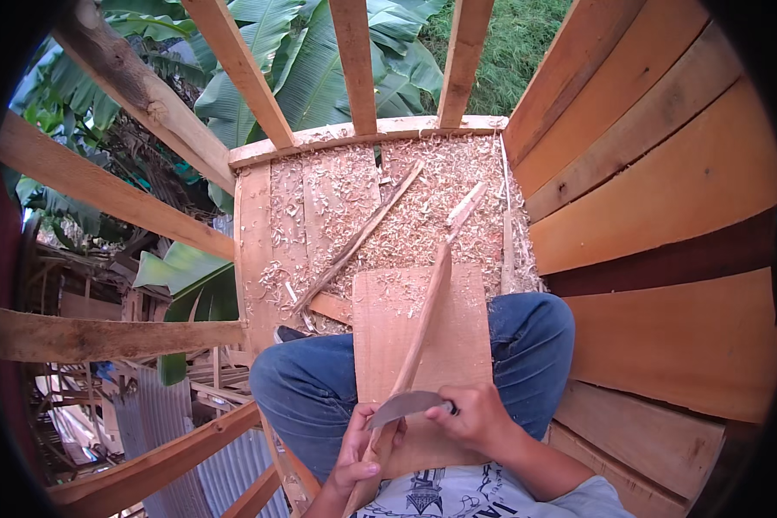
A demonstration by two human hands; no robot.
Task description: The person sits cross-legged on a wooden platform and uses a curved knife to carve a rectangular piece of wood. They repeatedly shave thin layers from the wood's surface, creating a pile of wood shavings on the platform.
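A long, slightly curved wooden stick (425,337) slants from my waist over a flat wooden board (466,345) lying across my lap. My left hand (354,456) is closed round the stick near its lower end. In my right hand (476,421) is a knife (403,407) with a broad curved blade and a dark handle, mostly hidden by my fingers. The blade lies across the stick, its tip close to my left fingers. Past the stick's far end is a pale wood piece (466,209); I cannot tell whether it joins the stick.
Curled wood shavings (432,207) cover the plank floor (252,224) ahead, where a rough dark stick (363,233) lies. Wooden slats (354,65) rise in front and at left, with banana leaves (311,86) beyond. A plank wall (665,207) stands at right; corrugated sheets (160,423) show lower left.
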